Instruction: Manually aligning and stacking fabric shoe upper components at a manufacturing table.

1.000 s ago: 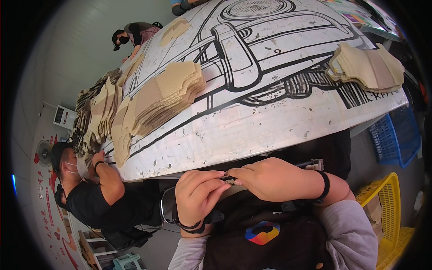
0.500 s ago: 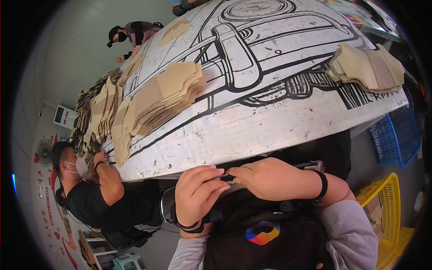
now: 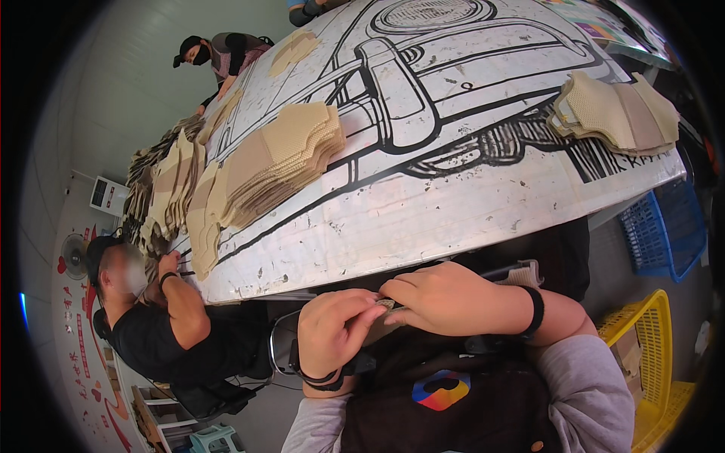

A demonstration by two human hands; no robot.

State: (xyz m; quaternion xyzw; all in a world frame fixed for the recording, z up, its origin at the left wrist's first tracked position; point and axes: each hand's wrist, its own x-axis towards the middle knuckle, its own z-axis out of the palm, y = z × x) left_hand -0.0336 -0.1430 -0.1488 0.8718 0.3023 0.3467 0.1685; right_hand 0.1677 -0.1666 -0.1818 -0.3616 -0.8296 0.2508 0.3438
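My left hand [image 3: 332, 326] and my right hand [image 3: 457, 298] meet in front of my dark apron, just below the table's near edge. Fingers of both are pinched together on a small piece of beige textured material [image 3: 387, 304]. Most of that piece is hidden by the fingers, so its full shape does not show. Beyond my right wrist, a beige, fabric-like strip [image 3: 526, 274] shows under the table edge; I cannot tell whether it joins the held piece.
Ahead is a white table [image 3: 362, 241] with black line drawings. Stacked beige fabric cutouts [image 3: 279, 162] lie on its left, another stack [image 3: 619, 113] at its right. A person [image 3: 162, 325] sits at left, another [image 3: 230, 57] farther off. Blue [image 3: 664, 230] and yellow baskets [image 3: 653, 355] stand right.
My fingers have shifted slightly around the small piece, and more of the strip by my right wrist shows. The far person has reached toward the stacks.
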